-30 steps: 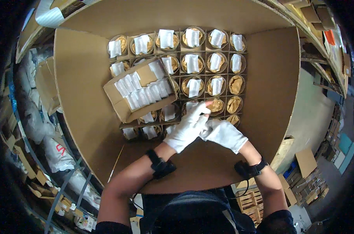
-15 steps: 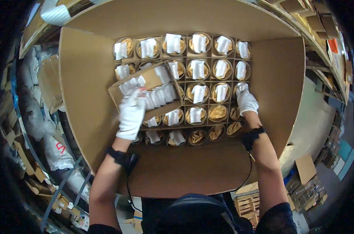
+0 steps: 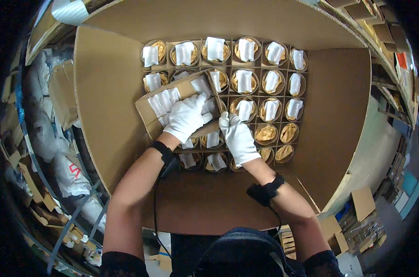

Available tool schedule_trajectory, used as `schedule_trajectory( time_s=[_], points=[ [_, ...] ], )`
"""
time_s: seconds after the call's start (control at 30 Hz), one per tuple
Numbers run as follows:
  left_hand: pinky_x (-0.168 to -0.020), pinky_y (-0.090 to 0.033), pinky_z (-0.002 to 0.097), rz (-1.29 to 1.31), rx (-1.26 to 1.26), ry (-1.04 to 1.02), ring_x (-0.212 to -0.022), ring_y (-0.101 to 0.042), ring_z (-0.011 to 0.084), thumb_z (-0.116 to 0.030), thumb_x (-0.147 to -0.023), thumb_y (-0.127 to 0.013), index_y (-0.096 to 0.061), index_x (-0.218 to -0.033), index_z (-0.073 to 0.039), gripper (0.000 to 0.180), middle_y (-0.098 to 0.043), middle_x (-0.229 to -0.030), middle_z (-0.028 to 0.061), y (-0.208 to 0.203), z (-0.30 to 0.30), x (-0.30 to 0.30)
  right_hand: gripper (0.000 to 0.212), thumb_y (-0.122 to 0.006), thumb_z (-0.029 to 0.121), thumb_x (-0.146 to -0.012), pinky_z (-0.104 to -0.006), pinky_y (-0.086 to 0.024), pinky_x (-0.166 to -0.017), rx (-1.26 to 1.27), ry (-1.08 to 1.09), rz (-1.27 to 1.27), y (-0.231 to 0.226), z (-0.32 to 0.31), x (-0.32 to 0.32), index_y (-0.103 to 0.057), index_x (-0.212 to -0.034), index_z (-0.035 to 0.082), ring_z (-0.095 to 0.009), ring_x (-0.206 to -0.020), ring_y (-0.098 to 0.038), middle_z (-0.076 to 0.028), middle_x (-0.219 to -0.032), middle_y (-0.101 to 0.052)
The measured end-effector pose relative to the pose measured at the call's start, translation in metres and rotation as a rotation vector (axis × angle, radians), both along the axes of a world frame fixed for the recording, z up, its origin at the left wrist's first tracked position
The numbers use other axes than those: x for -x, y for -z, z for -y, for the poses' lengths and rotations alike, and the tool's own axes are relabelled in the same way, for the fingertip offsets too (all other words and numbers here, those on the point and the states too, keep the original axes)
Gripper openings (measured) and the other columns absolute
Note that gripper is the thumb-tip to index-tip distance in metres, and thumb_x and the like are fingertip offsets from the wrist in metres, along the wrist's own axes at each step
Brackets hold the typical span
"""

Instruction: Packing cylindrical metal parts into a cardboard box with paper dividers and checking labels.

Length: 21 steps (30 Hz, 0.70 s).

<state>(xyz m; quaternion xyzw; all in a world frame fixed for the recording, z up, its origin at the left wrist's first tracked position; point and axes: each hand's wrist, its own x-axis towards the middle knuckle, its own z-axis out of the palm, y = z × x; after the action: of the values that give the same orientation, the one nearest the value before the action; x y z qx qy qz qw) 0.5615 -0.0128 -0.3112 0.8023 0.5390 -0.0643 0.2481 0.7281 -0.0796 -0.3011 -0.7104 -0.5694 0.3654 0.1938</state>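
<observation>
A small open cardboard box (image 3: 147, 121) of flat white packets (image 3: 163, 102) rests tilted over the left part of a divided carton. My left hand (image 3: 186, 117), in a white glove, reaches into this box, its fingers curled on the packets; its fingertips are partly hidden. My right hand (image 3: 239, 138), also gloved, grips the small box's near right corner with fingers pressed together. Below lie rows of round tubes stuffed with brown paper, many topped with a white packet (image 3: 244, 81). Several tubes at the near right, such as one paper-stuffed tube (image 3: 265, 133), show bare brown paper.
The large carton's walls (image 3: 338, 124) rise around the dividers. Wrist straps with cables (image 3: 267, 189) sit on both forearms. Plastic-wrapped bags (image 3: 71, 177) and a metal rack stand at the left. Cardboard pieces (image 3: 362, 202) and a wooden pallet lie beyond the carton.
My right hand has moved left from the right-hand column to the small box's corner; a white packet shows where it was. My left hand has moved right and deeper into the box.
</observation>
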Motion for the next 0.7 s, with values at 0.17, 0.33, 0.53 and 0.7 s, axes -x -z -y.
schedule_trajectory(
  time_s=[0.17, 0.33, 0.53, 0.7],
  points=[
    [-0.065, -0.053, 0.0430, 0.056, 0.084, 0.029, -0.080, -0.065, 0.0349, -0.040, -0.079, -0.065, -0.050, -0.119, -0.010, 0.052, -0.065, -0.094, 0.0122, 0.000, -0.003, 0.001, 0.027, -0.051, 0.031, -0.093, -0.0469, -0.047, -0.047, 0.003, -0.093, 0.165, 0.006, 0.007, -0.006, -0.058, -0.083, 0.007, -0.039, -0.055, -0.060, -0.021, -0.059, -0.058],
    [-0.064, -0.051, 0.0287, 0.514, 0.160, -0.157, -0.074, -0.064, 0.0154, -0.019, -0.088, -0.061, -0.060, -0.102, -0.006, 0.019, -0.066, -0.089, 0.0043, 0.009, -0.007, 0.028, 0.017, -0.050, 0.020, -0.093, -0.0431, -0.049, -0.046, -0.113, -0.293, 0.217, -0.027, -0.005, -0.022, -0.061, -0.098, 0.010, -0.035, -0.055, -0.061, -0.018, -0.080, -0.065],
    [-0.067, -0.045, 0.0230, 0.575, 0.646, -0.177, -0.076, -0.053, 0.0056, -0.011, -0.086, -0.060, -0.059, -0.088, -0.004, 0.007, -0.059, -0.081, -0.0033, -0.109, -0.008, -0.024, 0.031, -0.062, 0.016, -0.083, -0.0320, -0.049, -0.046, 0.034, -0.162, -0.243, -0.063, 0.014, -0.069, -0.059, -0.114, 0.022, -0.021, -0.053, -0.059, -0.008, -0.089, -0.066],
    [-0.064, -0.043, 0.0232, 0.699, 0.926, -0.384, -0.075, -0.052, 0.0068, -0.009, -0.083, -0.065, -0.060, -0.096, -0.003, 0.015, -0.057, -0.079, -0.0014, -0.069, 0.071, -0.052, 0.027, -0.061, 0.017, -0.084, -0.0236, -0.044, -0.044, 0.847, -0.012, -0.398, -0.102, 0.020, -0.099, -0.066, -0.108, 0.007, -0.009, -0.047, -0.052, 0.000, -0.063, -0.059]
  ],
)
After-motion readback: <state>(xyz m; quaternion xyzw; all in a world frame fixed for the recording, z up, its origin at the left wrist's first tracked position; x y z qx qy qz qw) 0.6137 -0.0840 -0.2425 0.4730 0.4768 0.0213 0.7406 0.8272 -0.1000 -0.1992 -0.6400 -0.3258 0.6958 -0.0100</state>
